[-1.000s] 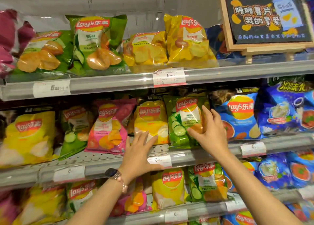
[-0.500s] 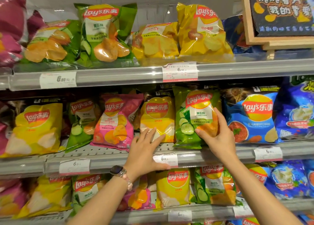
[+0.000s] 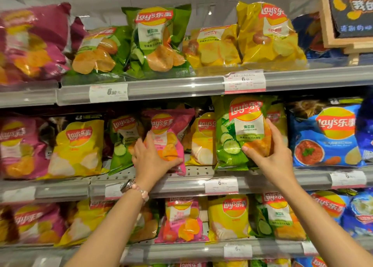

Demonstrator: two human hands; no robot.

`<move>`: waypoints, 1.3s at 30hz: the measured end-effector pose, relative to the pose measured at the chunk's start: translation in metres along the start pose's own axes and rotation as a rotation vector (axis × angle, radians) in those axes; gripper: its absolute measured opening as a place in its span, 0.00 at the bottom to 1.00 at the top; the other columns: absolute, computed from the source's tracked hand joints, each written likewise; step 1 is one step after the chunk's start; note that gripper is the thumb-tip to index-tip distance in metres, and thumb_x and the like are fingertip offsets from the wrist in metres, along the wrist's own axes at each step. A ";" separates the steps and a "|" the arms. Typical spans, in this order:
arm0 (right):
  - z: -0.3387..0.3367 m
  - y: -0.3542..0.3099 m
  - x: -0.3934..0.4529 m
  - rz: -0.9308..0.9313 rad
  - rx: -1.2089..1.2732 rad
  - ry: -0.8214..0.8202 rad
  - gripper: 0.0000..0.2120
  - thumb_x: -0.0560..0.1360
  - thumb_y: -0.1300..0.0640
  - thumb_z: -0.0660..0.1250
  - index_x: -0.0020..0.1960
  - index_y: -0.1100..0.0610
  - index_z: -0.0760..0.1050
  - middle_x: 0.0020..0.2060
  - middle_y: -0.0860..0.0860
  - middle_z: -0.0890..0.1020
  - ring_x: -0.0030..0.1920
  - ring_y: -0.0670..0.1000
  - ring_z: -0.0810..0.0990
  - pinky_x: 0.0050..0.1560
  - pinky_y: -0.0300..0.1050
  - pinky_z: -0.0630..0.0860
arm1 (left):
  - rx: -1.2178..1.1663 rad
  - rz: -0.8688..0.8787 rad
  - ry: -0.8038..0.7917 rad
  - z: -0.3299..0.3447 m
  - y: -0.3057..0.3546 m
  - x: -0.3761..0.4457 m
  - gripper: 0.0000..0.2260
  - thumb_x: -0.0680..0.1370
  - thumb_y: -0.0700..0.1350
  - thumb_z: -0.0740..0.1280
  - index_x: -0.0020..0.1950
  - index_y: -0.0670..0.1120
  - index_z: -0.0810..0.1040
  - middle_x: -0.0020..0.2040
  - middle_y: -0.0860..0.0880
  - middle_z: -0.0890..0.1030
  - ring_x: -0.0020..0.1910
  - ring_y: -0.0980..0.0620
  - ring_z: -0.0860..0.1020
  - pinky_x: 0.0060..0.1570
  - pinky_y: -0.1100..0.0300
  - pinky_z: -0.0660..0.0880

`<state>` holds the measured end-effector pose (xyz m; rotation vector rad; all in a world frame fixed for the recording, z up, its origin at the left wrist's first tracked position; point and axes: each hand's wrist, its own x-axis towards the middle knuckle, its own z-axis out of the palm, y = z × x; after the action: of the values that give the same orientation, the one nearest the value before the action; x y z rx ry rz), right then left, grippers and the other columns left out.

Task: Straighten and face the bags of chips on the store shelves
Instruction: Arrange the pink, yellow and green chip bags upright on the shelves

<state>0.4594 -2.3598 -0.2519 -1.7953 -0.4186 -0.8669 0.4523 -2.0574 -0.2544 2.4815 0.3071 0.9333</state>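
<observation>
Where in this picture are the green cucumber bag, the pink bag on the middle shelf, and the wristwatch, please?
green cucumber bag (image 3: 232, 141): head view, on its cucumber slices.
pink bag (image 3: 171, 125): head view, on its upper front, near the logo.
wristwatch (image 3: 127, 185): head view, on the watch body at the left wrist.

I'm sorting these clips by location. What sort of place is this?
Most likely a shop's snack aisle: tiered grey metal shelves stocked with chip bags, white price labels along the rails, and a wood-framed chalkboard promo sign.
</observation>
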 end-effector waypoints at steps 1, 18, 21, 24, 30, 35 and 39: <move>0.003 -0.002 0.000 0.001 0.009 0.006 0.40 0.67 0.53 0.76 0.74 0.48 0.60 0.54 0.25 0.65 0.58 0.37 0.70 0.52 0.28 0.68 | -0.008 -0.022 -0.042 -0.001 -0.003 0.004 0.59 0.55 0.71 0.74 0.77 0.50 0.49 0.71 0.40 0.61 0.72 0.40 0.60 0.68 0.43 0.63; 0.069 -0.064 -0.024 -0.029 -0.120 0.056 0.41 0.67 0.47 0.76 0.74 0.47 0.61 0.60 0.45 0.77 0.60 0.52 0.76 0.54 0.52 0.76 | -0.392 0.074 0.126 -0.071 -0.023 0.000 0.52 0.59 0.55 0.81 0.75 0.50 0.54 0.67 0.45 0.66 0.67 0.46 0.65 0.65 0.50 0.65; 0.093 -0.077 -0.030 -0.017 -0.180 0.055 0.42 0.64 0.40 0.71 0.74 0.46 0.60 0.62 0.50 0.78 0.59 0.55 0.77 0.51 0.52 0.77 | -0.341 0.062 0.164 -0.094 -0.044 -0.009 0.53 0.59 0.56 0.81 0.76 0.51 0.53 0.69 0.45 0.65 0.69 0.45 0.62 0.68 0.46 0.64; 0.121 -0.089 -0.037 0.013 -0.216 0.042 0.41 0.66 0.42 0.74 0.74 0.45 0.59 0.61 0.51 0.79 0.59 0.57 0.77 0.51 0.52 0.76 | -0.305 0.048 0.186 -0.109 -0.066 -0.014 0.54 0.58 0.55 0.82 0.76 0.50 0.54 0.69 0.44 0.65 0.69 0.44 0.63 0.68 0.45 0.63; 0.181 -0.105 -0.039 0.044 -0.313 -0.039 0.42 0.69 0.42 0.72 0.76 0.47 0.56 0.63 0.52 0.78 0.59 0.58 0.77 0.47 0.48 0.72 | -0.235 0.128 0.121 -0.123 -0.095 -0.015 0.57 0.58 0.56 0.81 0.77 0.50 0.50 0.70 0.45 0.63 0.70 0.45 0.61 0.69 0.47 0.61; 0.210 -0.097 -0.042 0.086 -0.379 -0.064 0.41 0.70 0.41 0.71 0.76 0.50 0.56 0.64 0.52 0.77 0.60 0.57 0.76 0.50 0.49 0.74 | -0.194 0.184 0.084 -0.125 -0.109 -0.014 0.57 0.58 0.60 0.79 0.77 0.53 0.49 0.68 0.46 0.63 0.68 0.46 0.61 0.66 0.45 0.61; 0.217 -0.086 -0.042 0.142 -0.354 -0.107 0.44 0.69 0.40 0.71 0.77 0.52 0.54 0.66 0.52 0.75 0.62 0.56 0.75 0.52 0.50 0.75 | -0.174 0.200 0.055 -0.122 -0.114 -0.012 0.56 0.59 0.63 0.78 0.77 0.55 0.47 0.67 0.46 0.63 0.68 0.46 0.61 0.65 0.44 0.63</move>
<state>0.4538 -2.1233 -0.2659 -2.1762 -0.2101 -0.7826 0.3567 -1.9211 -0.2375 2.3601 -0.0064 1.0614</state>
